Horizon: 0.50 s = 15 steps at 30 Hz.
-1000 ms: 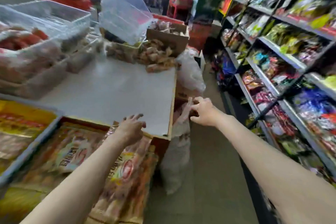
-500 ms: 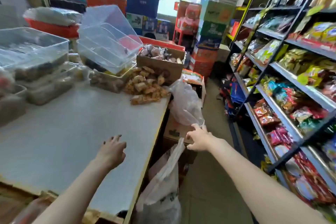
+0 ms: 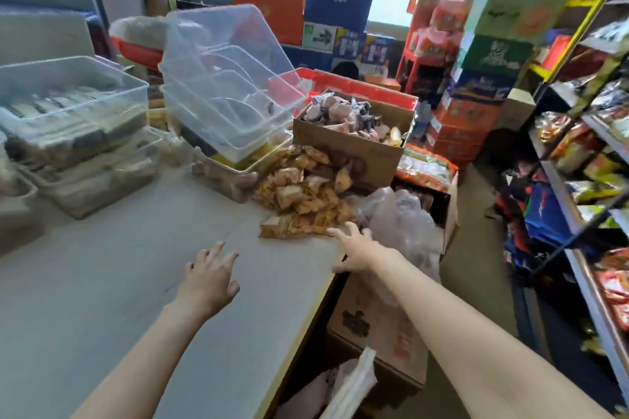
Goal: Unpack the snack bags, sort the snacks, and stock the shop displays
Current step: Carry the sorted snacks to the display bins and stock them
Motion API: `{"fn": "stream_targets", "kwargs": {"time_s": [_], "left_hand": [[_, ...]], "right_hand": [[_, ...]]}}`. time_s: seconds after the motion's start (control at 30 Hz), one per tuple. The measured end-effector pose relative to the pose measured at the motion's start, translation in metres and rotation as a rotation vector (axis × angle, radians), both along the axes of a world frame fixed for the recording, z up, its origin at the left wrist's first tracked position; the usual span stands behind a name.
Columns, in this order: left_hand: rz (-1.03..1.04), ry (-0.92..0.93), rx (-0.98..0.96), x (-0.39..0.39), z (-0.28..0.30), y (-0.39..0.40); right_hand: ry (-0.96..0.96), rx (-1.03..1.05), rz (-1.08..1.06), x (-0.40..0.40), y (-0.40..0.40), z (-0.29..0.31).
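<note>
A heap of small orange snack packets (image 3: 299, 194) lies on the grey table (image 3: 112, 282) near its right edge. My right hand (image 3: 357, 248) reaches over that edge with fingers spread, its fingertips just short of the heap's near side, holding nothing. My left hand (image 3: 209, 279) hovers over the bare tabletop, fingers spread and empty. A cardboard box (image 3: 354, 143) full of wrapped snacks stands behind the heap. A clear plastic bag (image 3: 401, 218) bulges beside the table, right of my right hand.
Stacked clear plastic bins (image 3: 224, 85) and lidded tubs (image 3: 71, 119) crowd the table's back and left. Cardboard boxes (image 3: 381, 333) and a white bag (image 3: 350, 388) stand on the floor under the table edge. Stocked shelves (image 3: 585, 160) line the narrow aisle on the right.
The view has lifted and moved forward along the table. Both hands moved forward; my right hand let go of the white bag by the floor and now reaches the snack heap.
</note>
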<state>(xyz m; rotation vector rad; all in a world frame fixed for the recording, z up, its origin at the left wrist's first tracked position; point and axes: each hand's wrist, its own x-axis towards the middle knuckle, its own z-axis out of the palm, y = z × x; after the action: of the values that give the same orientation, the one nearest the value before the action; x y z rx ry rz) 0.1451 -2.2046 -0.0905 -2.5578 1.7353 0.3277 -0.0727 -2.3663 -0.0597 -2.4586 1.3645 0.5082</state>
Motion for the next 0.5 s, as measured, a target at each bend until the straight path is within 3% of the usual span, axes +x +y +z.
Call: {"fn": "stream_targets", "kwargs": {"time_s": [0.17,0.37,0.5], "left_hand": [[0.153,0.284,0.228,-0.002,-0.074,-0.107],[0.17,0.15,0.241,0.0,-0.096,-0.207],[0.092,0.211,0.232,-0.009,-0.11,-0.244]], "right_hand": [[-0.093,0.053,0.073,0.064,-0.137,-0.041],[-0.07,0.199,0.197,0.11,-0.233,-0.1],[-0.129,0.239,0.195,0.115,-0.245,-0.124]]}}
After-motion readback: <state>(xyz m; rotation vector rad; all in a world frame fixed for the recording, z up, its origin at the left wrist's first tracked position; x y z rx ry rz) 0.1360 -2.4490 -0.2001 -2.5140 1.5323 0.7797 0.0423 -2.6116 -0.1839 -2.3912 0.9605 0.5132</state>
